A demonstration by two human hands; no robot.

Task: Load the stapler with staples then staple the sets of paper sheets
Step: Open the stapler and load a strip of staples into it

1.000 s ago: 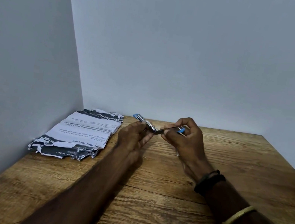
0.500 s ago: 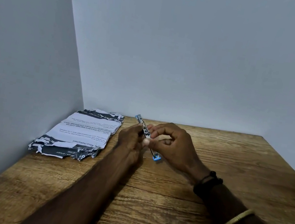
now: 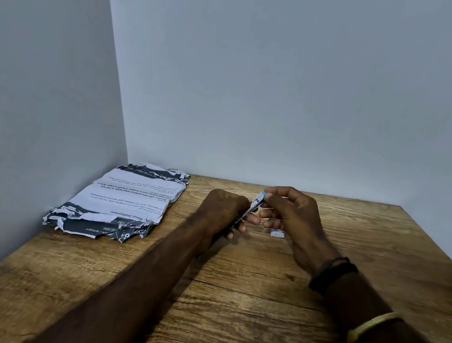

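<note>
Obs.: I see both hands raised just above the wooden table [image 3: 239, 310], meeting near its far middle. The left hand [image 3: 223, 213] is curled closed around the lower end of the small stapler [image 3: 253, 208], which tilts up and to the right. The right hand [image 3: 291, 216] pinches the stapler's upper, blue-tipped end between thumb and forefinger, the remaining fingers loosely bent. I cannot tell whether the stapler is hinged open; it is blurred.

1 small pale box [image 3: 277, 233] lies on the table just beneath the right hand, partly hidden by it.

The stack of torn printed paper sheets [image 3: 122, 201] lies flat at the far left, against the left wall [image 3: 25, 105], well apart from the hands.
</note>
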